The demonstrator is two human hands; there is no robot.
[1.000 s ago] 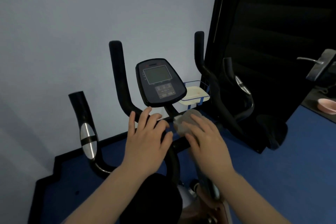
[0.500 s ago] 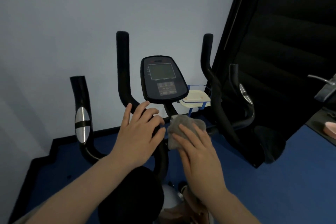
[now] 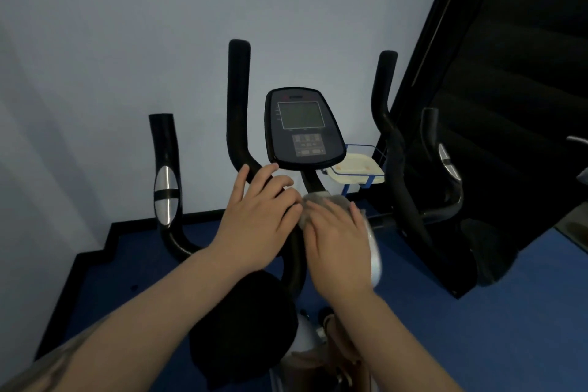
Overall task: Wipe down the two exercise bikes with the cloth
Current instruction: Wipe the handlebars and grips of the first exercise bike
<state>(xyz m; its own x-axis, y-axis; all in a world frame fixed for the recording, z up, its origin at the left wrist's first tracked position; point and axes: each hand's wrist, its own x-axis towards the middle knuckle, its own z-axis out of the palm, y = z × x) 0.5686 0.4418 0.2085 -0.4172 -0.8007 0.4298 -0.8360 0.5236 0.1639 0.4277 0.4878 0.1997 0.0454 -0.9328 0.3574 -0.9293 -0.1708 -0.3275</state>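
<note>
A black exercise bike [image 3: 238, 111] stands against the wall, its console [image 3: 304, 129] facing me above the handlebar. My left hand [image 3: 259, 219] rests on the handlebar just left of the console stem, fingers spread and loosely curled over the bar. Pressed flat by my right hand [image 3: 339, 242], a grey cloth [image 3: 324, 200] lies on the bike's stem below the console; only its far edge shows past the fingers. The black saddle [image 3: 245, 321] sits below my forearms.
A pale wall is close behind the bike. A dark mirror panel [image 3: 493, 89] leans at the right, reflecting the handlebars. A small blue wire rack with a cream tray [image 3: 356, 170] stands behind the console. The floor [image 3: 477, 344] is blue.
My right hand has slid the cloth down and towards me along the stem. The view has tilted downward, so the bike sits lower in frame. My left hand stays on the handlebar.
</note>
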